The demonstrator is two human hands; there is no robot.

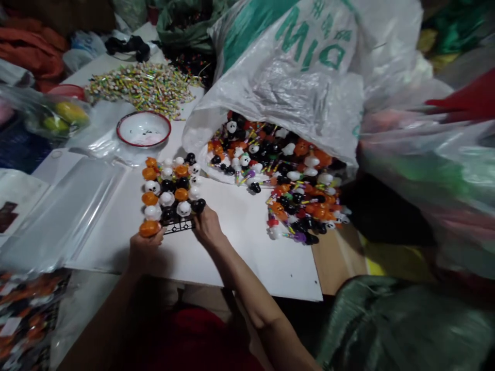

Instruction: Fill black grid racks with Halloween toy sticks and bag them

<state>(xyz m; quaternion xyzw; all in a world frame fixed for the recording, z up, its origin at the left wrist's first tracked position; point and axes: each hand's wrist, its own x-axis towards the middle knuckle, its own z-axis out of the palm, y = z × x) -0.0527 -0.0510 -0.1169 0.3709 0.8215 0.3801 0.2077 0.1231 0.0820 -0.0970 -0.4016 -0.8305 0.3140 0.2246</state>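
Observation:
A black rack (pixel 178 225) on the white board (pixel 247 247) carries rows of small orange, white and black toy heads (pixel 170 188). My left hand (pixel 145 247) is closed around an orange pumpkin piece (pixel 149 228) at the rack's near left corner. My right hand (pixel 207 224) pinches a black toy piece (pixel 198 205) at the rack's near right corner. A heap of loose toy pieces (pixel 286 180) spills from a large clear plastic bag (pixel 286 87) to the right.
A white bowl with a red rim (pixel 143 129) sits beyond the rack, with a pile of small coloured sticks (pixel 145 87) behind it. Clear plastic sleeves (pixel 62 211) lie at left. Bags crowd the right side (pixel 425 170). Filled packs lie at lower left (pixel 23 314).

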